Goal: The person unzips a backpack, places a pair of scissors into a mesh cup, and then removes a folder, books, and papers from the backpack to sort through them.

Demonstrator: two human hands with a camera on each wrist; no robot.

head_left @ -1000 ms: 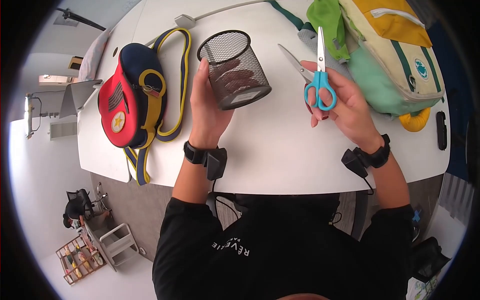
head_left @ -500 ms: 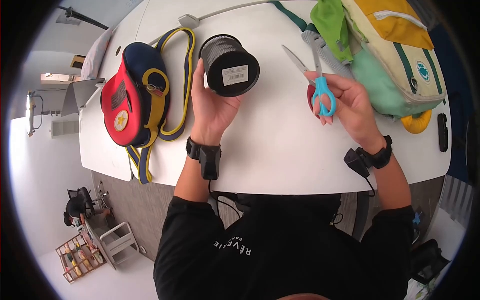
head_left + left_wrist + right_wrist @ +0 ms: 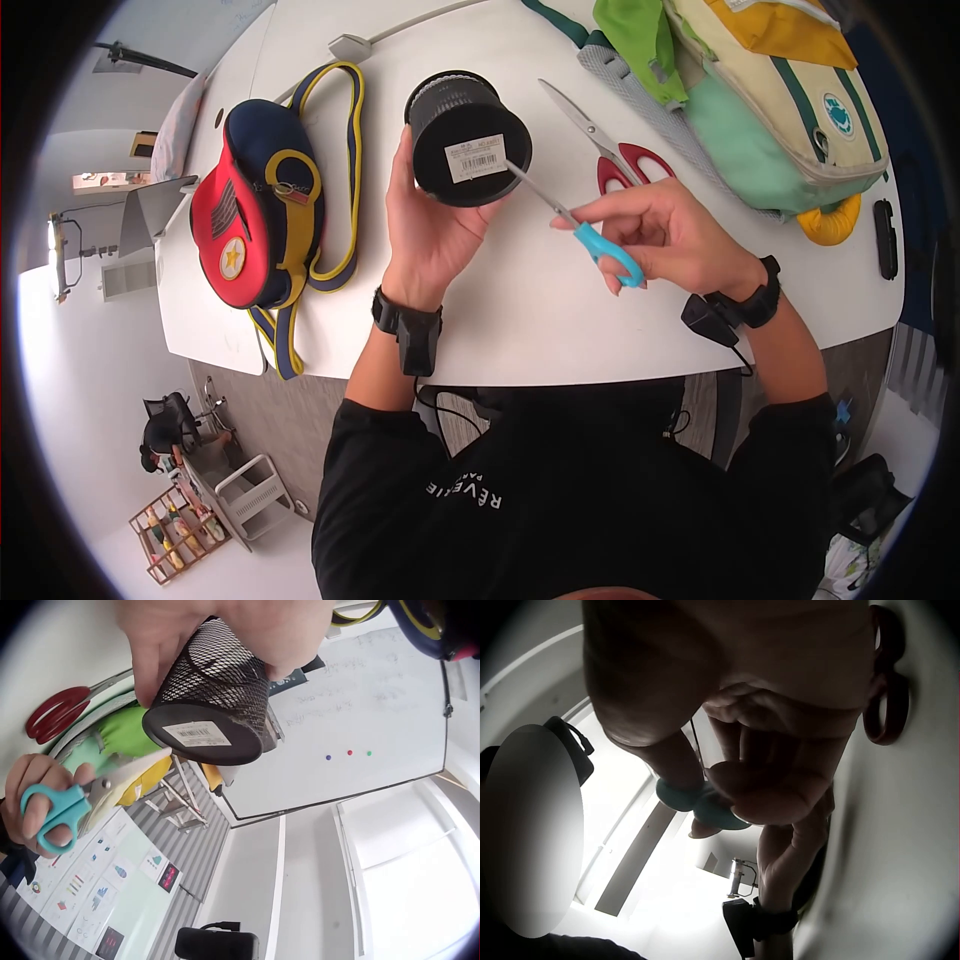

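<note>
In the head view my left hand (image 3: 430, 245) grips a black wire-mesh pen cup (image 3: 450, 100), tipped so that its solid base faces me. A white barcode label (image 3: 476, 158) is on the base. My right hand (image 3: 690, 240) holds small scissors with turquoise handles (image 3: 607, 253), fingers in the handle loops. Their tip points at the label and overlaps its right edge in the head view. The left wrist view shows the turquoise scissors (image 3: 64, 810) with the blades directed at the cup's base (image 3: 202, 742). Behind the right hand lie larger red-handled scissors (image 3: 590, 128) on the table.
On the left of the white table (image 3: 560, 330) lies a red and navy bag (image 3: 265, 200) with a looped strap. A cream and green backpack (image 3: 790, 130) lies at the right, with a small black object (image 3: 885, 240) beyond it.
The cup has been turned from its side to base-forward. My right hand has swung the turquoise scissors left and down toward the label, baring the red-handled scissors behind.
</note>
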